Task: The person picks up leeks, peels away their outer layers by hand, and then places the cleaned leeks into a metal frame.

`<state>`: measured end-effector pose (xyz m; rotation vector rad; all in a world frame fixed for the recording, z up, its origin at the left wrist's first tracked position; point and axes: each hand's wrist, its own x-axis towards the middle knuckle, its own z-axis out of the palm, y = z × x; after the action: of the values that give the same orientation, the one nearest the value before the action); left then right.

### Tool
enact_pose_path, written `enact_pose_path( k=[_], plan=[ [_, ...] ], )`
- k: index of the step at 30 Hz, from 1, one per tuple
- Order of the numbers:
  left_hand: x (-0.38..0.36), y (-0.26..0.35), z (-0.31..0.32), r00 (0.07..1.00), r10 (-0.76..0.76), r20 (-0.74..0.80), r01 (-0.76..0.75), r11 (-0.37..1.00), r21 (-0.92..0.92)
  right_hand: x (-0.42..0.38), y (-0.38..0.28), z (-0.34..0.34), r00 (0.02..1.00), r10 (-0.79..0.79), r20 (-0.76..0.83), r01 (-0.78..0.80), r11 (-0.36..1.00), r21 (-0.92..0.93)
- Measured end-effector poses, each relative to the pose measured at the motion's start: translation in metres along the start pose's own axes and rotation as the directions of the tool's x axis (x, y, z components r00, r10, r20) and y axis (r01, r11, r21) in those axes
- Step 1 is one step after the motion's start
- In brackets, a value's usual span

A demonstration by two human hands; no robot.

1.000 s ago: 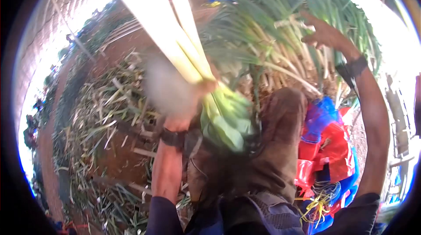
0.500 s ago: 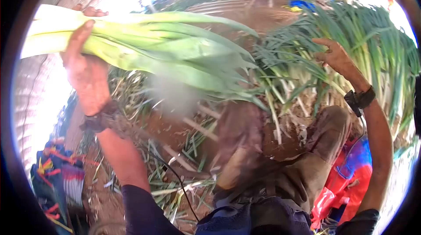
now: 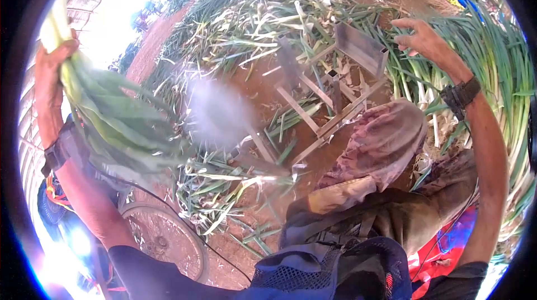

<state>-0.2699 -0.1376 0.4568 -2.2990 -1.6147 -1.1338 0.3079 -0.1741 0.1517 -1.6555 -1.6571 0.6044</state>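
Note:
My left hand (image 3: 53,68), raised at the far left, is wrapped round a bunch of leeks (image 3: 106,107). The pale stalk end points up past my fingers, and the broad green leaves hang down to the right, smeared by motion. On the other side, my right hand (image 3: 422,37) reaches out with its fingers apart and slightly bent, holding nothing. It is over the near edge of a large heap of leeks (image 3: 481,71), whose white ends spread toward my knees.
A metal frame with wooden bars (image 3: 335,98) lies before my knee. Cut leaves and stalks (image 3: 251,31) litter the soil beyond. A spoked wheel (image 3: 162,241) is at the lower left, and a red sheet (image 3: 439,258) is beside my right leg.
My left hand has swung lower and left, turning the leeks from level to leaves hanging down. The view has shifted, revealing the frame and wheel. My right hand stays open near the heap.

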Motion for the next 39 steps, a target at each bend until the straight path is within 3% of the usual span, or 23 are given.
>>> enact_pose_path(
  k=[2,4,6,8,11,12,13,14,16,18,20,21,22,24,25,27,28,30,31,32,34,35,39],
  plan=[
    [0.008,-0.025,0.034,0.993,0.050,0.104,-0.052,0.999,0.016,0.006,0.015,0.003,1.000,0.006,0.029,-0.008,0.999,0.044],
    [0.000,-0.031,0.089,0.985,-0.090,0.147,0.101,0.993,-0.066,0.008,0.025,0.004,0.993,0.076,0.092,-0.080,0.996,0.035],
    [0.010,-0.090,0.153,0.944,-0.020,0.330,0.013,1.000,0.024,0.009,0.046,0.006,0.984,0.123,0.126,-0.130,0.990,0.055],
    [-0.017,-0.056,0.225,0.868,-0.171,0.466,-0.033,0.917,0.397,0.008,0.066,0.007,0.972,0.169,0.164,-0.182,0.981,0.072],
    [-0.055,-0.130,0.358,0.828,0.026,0.560,-0.199,0.948,0.250,0.017,0.098,0.016,0.893,0.321,0.315,-0.382,0.911,0.154],
    [-0.070,-0.144,0.394,0.758,0.082,0.648,-0.153,0.987,0.054,0.024,0.116,0.028,0.889,0.334,0.314,-0.394,0.907,0.150],
    [-0.083,-0.148,0.435,0.723,-0.001,0.691,-0.175,0.967,0.184,0.029,0.135,0.041,0.878,0.354,0.324,-0.403,0.910,0.097],
    [-0.095,-0.139,0.472,0.686,-0.089,0.722,-0.204,0.929,0.308,0.030,0.149,0.048,0.864,0.375,0.336,-0.412,0.910,0.043],
    [-0.120,-0.098,0.524,0.559,-0.185,0.808,-0.094,0.954,0.283,0.031,0.119,0.063,0.795,0.470,0.383,-0.525,0.850,0.046],
    [-0.130,-0.052,0.559,0.466,-0.210,0.860,-0.047,0.964,0.261,0.054,0.175,0.111,0.749,0.433,0.502,-0.540,0.837,0.083],
    [-0.144,-0.047,0.589,0.444,0.085,0.892,0.046,0.992,-0.118,0.072,0.219,0.166,0.706,0.431,0.562,-0.562,0.824,0.075],
    [-0.142,-0.034,0.621,0.347,-0.202,0.916,0.068,0.979,0.191,0.075,0.228,0.193,0.724,0.426,0.543,-0.592,0.787,0.174],
    [-0.151,-0.041,0.638,0.327,-0.203,0.923,0.069,0.979,0.191,0.075,0.229,0.216,0.743,0.426,0.517,-0.614,0.742,0.271],
    [-0.176,-0.060,0.661,0.469,0.074,0.880,0.019,0.995,-0.094,0.076,0.209,0.236,0.783,0.359,0.508,-0.614,0.577,0.538],
    [-0.179,-0.066,0.657,0.442,0.079,0.893,0.054,0.992,-0.115,0.081,0.212,0.254,0.773,0.363,0.520,-0.627,0.562,0.539],
    [-0.169,-0.062,0.643,0.389,0.052,0.920,0.109,0.989,-0.102,0.094,0.219,0.291,0.754,0.302,0.583,-0.644,0.173,0.745],
    [-0.163,-0.060,0.637,0.348,0.037,0.937,0.160,0.982,-0.098,0.098,0.222,0.302,0.749,0.299,0.592,-0.650,0.157,0.743],
    [-0.161,-0.074,0.635,0.333,0.012,0.943,0.181,0.981,-0.076,0.103,0.221,0.316,0.752,0.244,0.612,-0.600,-0.132,0.789],
    [-0.160,-0.082,0.635,0.305,-0.010,0.952,0.350,0.931,-0.103,0.110,0.229,0.333,0.732,0.264,0.628,-0.598,-0.193,0.778],
    [-0.160,-0.087,0.636,0.278,-0.026,0.960,0.510,0.851,-0.124,0.111,0.244,0.360,0.727,0.263,0.634,-0.601,-0.202,0.773],
    [-0.158,-0.088,0.639,0.246,-0.070,0.967,0.480,0.875,-0.059,0.111,0.268,0.409,0.941,0.219,0.259,-0.289,0.119,0.950],
    [-0.163,-0.096,0.644,0.236,-0.071,0.969,0.500,0.864,-0.059,0.114,0.259,0.403,0.940,0.221,0.262,-0.291,0.113,0.950],
    [-0.160,-0.074,0.635,0.245,-0.129,0.961,0.546,0.837,-0.027,0.119,0.218,0.348,0.808,0.299,0.507,-0.431,-0.286,0.856]
  ],
)
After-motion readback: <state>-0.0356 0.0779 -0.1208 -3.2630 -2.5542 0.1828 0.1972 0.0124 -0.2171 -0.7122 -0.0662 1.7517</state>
